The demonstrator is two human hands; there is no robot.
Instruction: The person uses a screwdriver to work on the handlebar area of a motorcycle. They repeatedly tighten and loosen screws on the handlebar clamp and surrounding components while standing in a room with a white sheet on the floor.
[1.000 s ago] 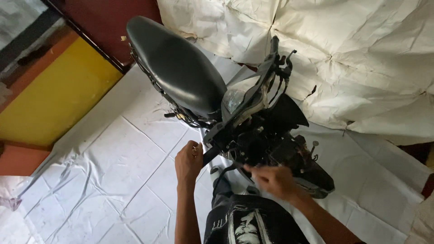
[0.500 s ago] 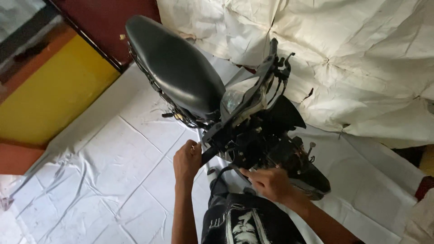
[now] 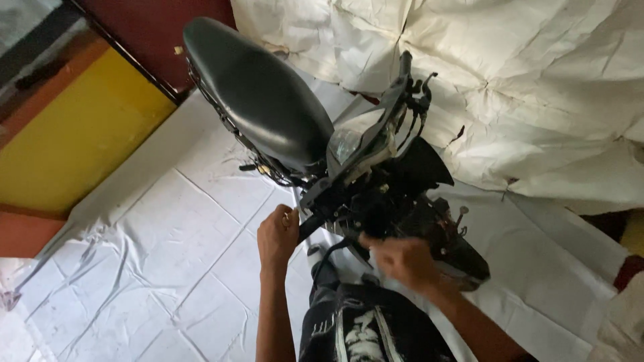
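Note:
A stripped motorcycle [image 3: 376, 188] stands on white sheeting, its black seat [image 3: 258, 94] pointing away to the upper left and its bare front frame and wiring nearest me. My left hand [image 3: 278, 236] is closed around a black grip or bar end at the bike's near left side. My right hand [image 3: 401, 258] is blurred and reaches into the dark parts near the middle of the frame; whether it holds anything cannot be told. My knee in dark printed trousers [image 3: 365, 325] sits below the bike.
White creased sheeting [image 3: 161, 268] covers the floor. A crumpled cream cloth [image 3: 537, 87] hangs behind the bike at right. A yellow panel [image 3: 74, 141] and a dark red wall [image 3: 141, 27] lie at the left and top.
My right hand has shifted left and up, closer into the bike's middle parts. My left hand has stayed on the grip. The view has drifted slightly.

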